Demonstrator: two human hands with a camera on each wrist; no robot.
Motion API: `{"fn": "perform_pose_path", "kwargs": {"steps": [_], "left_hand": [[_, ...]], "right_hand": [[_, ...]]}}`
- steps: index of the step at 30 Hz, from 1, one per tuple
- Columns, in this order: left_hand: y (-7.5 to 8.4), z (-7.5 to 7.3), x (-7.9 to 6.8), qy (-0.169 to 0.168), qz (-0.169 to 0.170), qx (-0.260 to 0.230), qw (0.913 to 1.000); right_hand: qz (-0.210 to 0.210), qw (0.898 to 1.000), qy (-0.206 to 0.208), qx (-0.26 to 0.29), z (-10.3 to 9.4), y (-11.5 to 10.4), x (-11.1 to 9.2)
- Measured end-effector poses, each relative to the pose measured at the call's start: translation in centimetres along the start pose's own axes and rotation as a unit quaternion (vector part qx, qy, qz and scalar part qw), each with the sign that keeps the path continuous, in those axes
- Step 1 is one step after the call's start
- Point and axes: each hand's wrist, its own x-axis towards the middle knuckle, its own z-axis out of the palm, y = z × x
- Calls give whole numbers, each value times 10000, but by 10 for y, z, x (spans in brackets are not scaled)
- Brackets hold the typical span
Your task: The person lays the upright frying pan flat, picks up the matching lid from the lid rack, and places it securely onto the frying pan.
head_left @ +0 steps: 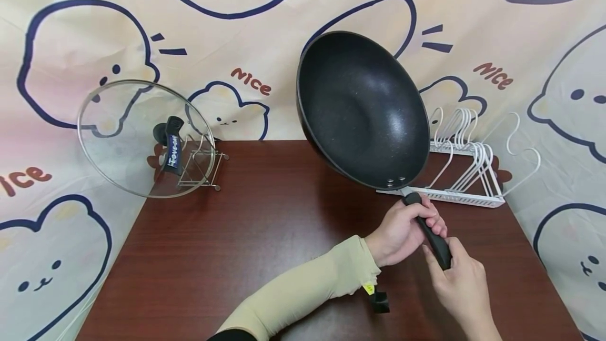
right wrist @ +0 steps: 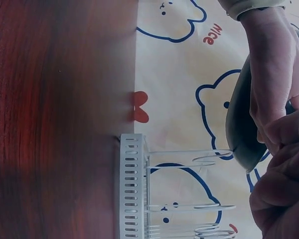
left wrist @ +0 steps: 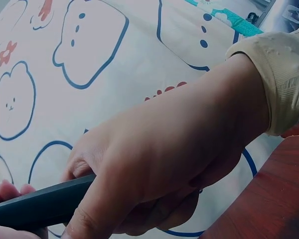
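Observation:
A black wok [head_left: 362, 109] is held up off the table, tilted so its dark inside faces the head camera. My left hand [head_left: 407, 228], below a beige sleeve, grips the black handle [head_left: 431, 233] close to the pan. At the handle's lower end, my right hand [head_left: 461, 278] pinches it between thumb and fingers. In the left wrist view the left hand [left wrist: 149, 154] wraps the handle [left wrist: 50, 201], its fingertips partly hidden. The right wrist view shows the right hand [right wrist: 289, 184] beside the left hand [right wrist: 274, 74], with the wok's outer side [right wrist: 241, 124] beyond.
A glass lid [head_left: 113, 157] with a black knob stands in a wire rack [head_left: 208, 172] at the back left. White hangers [head_left: 483, 164] stand in a white slotted holder [head_left: 473, 199] at the back right. A brown table [head_left: 265, 236] meets a cartoon-printed cloth [head_left: 246, 114].

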Motion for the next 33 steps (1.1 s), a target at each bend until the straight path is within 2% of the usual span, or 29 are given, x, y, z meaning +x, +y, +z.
{"fn": "perform_pose_path", "kwargs": {"steps": [8,33], "left_hand": [[-1,-1,-1,260,75,-215,9994],[-1,-10,-6,382,-9,-404,9985]], "right_hand": [[-179,9998,59,-44,3,2,0],[-244,9996,-7,-138,6,-3,1]]}}
